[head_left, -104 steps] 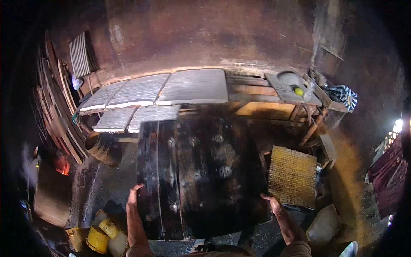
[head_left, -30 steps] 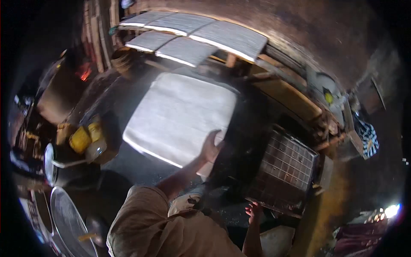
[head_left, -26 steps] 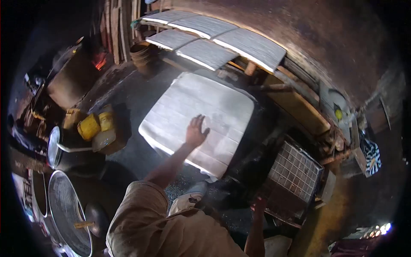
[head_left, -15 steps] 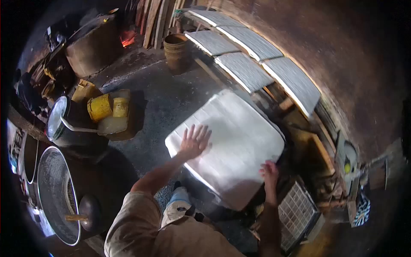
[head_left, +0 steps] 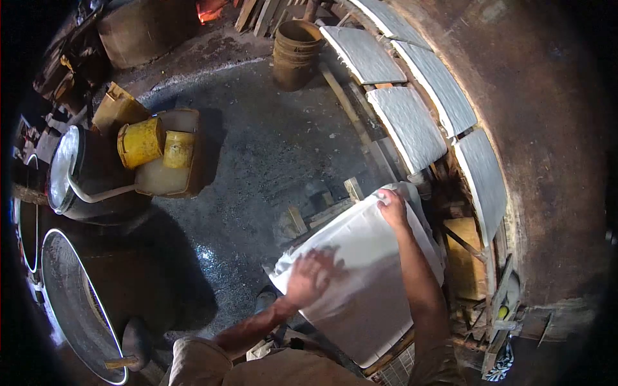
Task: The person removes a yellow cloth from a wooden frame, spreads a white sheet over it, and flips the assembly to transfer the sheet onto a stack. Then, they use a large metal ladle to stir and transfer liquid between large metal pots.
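Observation:
A white cloth (head_left: 360,257) is spread over a squarish, slab-like shape in front of me, with faint parallel ridges along its far edge. My right hand (head_left: 391,209) is closed on the cloth at its far right corner, thumb and fingers pinching the edge. Lower on the left side, my left hand (head_left: 311,278) hovers or rests flat over the cloth, fingers stretched out and blurred by motion, with its shadow beside it. Under the near edge, part of a wooden frame and a grid-patterned board (head_left: 398,368) show.
Several white slabs (head_left: 409,122) lie on a rack along the right wall. A brown bucket (head_left: 296,58) stands at the back. To the left are yellow pails (head_left: 141,143) in a tub, a lidded pot (head_left: 96,193) and a large metal-rimmed vat (head_left: 58,257).
My right hand has moved up to the cloth's far corner and closed on it. The white covering's far edge is drawn nearer. My left hand stays over its left side; the view has shifted.

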A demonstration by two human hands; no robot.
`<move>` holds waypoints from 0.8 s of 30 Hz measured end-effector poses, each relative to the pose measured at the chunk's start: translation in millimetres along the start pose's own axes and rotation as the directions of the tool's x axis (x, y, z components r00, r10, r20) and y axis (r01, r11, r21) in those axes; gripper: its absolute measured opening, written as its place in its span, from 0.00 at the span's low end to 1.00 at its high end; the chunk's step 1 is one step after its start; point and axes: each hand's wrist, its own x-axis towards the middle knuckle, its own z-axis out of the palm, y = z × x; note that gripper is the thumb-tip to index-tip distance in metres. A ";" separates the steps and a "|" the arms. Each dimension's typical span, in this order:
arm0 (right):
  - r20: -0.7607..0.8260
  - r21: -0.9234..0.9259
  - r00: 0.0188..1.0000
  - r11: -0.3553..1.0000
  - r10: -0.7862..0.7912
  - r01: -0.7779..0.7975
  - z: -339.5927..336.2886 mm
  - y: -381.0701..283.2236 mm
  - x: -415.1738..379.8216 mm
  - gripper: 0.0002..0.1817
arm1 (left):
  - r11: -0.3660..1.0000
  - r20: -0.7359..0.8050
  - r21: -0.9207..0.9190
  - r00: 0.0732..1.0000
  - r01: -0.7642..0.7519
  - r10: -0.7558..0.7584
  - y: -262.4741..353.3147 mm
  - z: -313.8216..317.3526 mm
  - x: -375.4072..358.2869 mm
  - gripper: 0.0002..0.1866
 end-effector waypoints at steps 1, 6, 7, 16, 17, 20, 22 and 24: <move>0.060 -0.013 0.990 0.992 0.128 -0.127 -0.2 -3.4 1.9 0.20 | 0.973 -0.118 -0.227 0.993 -0.039 0.012 -12.7 -17.0 11.3 0.26; 0.207 -0.123 0.961 0.980 0.182 -0.158 12.5 8.7 6.9 0.16 | 0.855 0.165 -0.192 0.875 0.481 -0.455 -140.4 17.1 20.5 0.20; 0.189 -0.113 0.973 0.987 0.132 -0.112 17.3 17.9 5.7 0.14 | 0.942 0.210 -0.133 0.938 0.307 -0.276 -179.4 47.0 8.2 0.20; 0.142 -0.070 0.967 0.977 0.211 -0.203 0.9 31.5 52.9 0.06 | 0.480 0.197 -0.828 0.952 0.290 -0.234 -212.5 47.6 -34.0 0.16; 0.110 -0.126 0.968 0.969 0.227 -0.213 -4.9 23.2 60.2 0.07 | 0.507 0.213 -0.762 0.895 0.403 -0.392 -188.8 20.2 -27.0 0.18; -0.044 -0.171 0.976 0.961 0.211 -0.216 -10.1 35.3 80.3 0.08 | 0.458 0.117 -0.790 0.834 0.407 -0.539 -157.2 -23.4 -22.2 0.17; -0.138 -0.235 0.954 0.927 0.266 -0.293 -56.4 -13.7 73.6 0.08 | 0.461 0.113 -0.804 0.857 0.376 -0.503 -137.9 -44.3 -30.4 0.17; -0.194 -0.148 0.912 0.909 0.360 -0.390 -77.3 -11.6 63.3 0.09 | 0.586 0.135 -0.707 0.889 0.396 -0.438 -112.7 -61.0 -39.3 0.18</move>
